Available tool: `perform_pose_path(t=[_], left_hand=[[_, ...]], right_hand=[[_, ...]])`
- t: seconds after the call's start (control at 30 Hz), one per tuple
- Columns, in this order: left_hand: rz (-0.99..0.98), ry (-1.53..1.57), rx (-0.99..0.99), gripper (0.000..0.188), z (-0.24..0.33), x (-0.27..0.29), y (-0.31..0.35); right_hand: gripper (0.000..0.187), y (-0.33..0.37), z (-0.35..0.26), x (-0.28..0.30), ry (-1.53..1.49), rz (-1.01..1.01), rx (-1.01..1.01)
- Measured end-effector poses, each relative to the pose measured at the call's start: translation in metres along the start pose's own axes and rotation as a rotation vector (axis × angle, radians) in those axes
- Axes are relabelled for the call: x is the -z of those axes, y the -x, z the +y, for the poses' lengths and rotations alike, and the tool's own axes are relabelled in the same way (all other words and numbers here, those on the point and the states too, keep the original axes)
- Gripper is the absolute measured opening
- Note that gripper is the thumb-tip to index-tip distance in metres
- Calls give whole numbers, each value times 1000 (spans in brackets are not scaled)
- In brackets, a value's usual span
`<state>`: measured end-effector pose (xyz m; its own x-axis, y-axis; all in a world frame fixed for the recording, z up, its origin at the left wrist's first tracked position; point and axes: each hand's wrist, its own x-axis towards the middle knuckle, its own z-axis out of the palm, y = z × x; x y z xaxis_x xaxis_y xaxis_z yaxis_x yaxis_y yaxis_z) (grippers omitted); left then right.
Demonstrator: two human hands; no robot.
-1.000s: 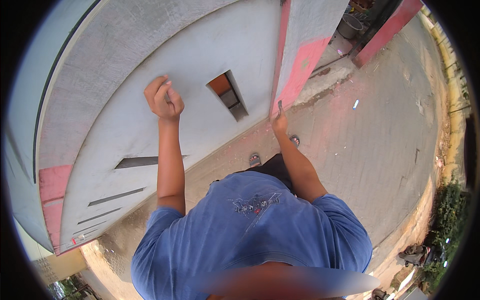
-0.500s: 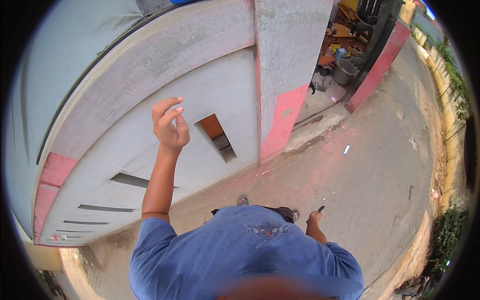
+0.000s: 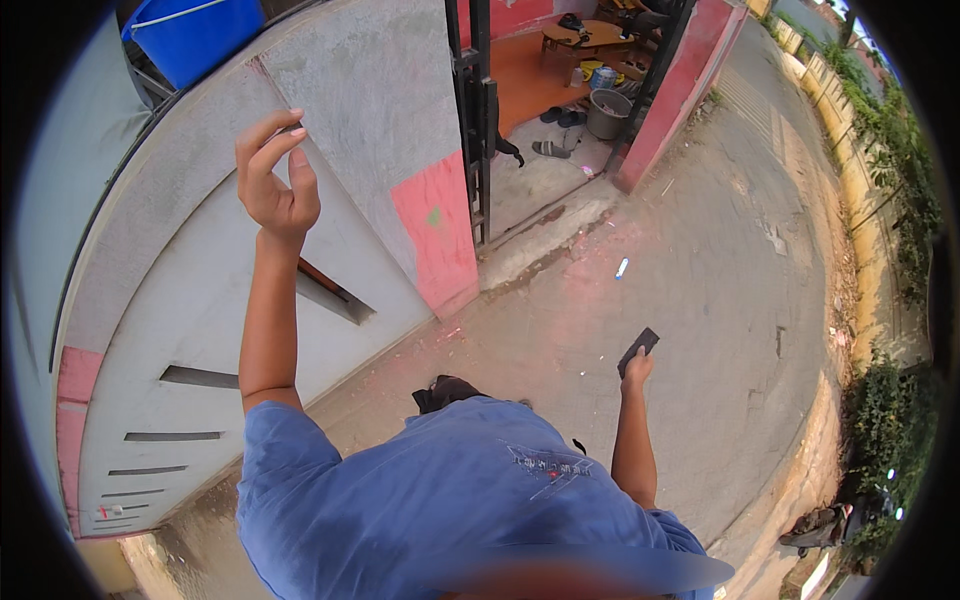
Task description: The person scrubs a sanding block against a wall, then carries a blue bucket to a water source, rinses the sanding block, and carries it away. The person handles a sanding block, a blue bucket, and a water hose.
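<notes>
Right hand (image 3: 637, 370): we find it closed around a dark flat object (image 3: 638, 350), over the pavement (image 3: 710, 290).
Left hand (image 3: 278, 190): raised before the wall (image 3: 370, 90), loosely curled; we cannot tell whether it grips anything.
Doorway (image 3: 530, 195): grey bucket (image 3: 607, 116) inside.

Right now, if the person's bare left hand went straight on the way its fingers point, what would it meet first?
Probably the rough grey concrete wall beyond the bare left hand in the picture; depth is unclear, so I can't judge the gap between them.
</notes>
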<state>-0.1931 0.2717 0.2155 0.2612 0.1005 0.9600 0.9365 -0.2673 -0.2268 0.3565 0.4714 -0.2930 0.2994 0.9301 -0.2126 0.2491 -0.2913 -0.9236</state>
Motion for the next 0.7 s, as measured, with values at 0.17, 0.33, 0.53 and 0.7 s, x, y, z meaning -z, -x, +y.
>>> perform_pose_path(t=[0.17,0.33,0.53,0.7], left_hand=[[35,-118,-81,22,-34,2,-50],[120,-193,-82,22,-62,16,-70],[29,-478,-93,20,-64,18,-57],[-31,-882,-66,31,-89,25,-114]], right_hand=[[25,-75,-287,-89,-25,-46,562],[19,-7,-567,-193,-299,-401,1447],[41,98,-748,-292,-526,-696,1788],[41,129,-757,-338,87,-1135,1946]])
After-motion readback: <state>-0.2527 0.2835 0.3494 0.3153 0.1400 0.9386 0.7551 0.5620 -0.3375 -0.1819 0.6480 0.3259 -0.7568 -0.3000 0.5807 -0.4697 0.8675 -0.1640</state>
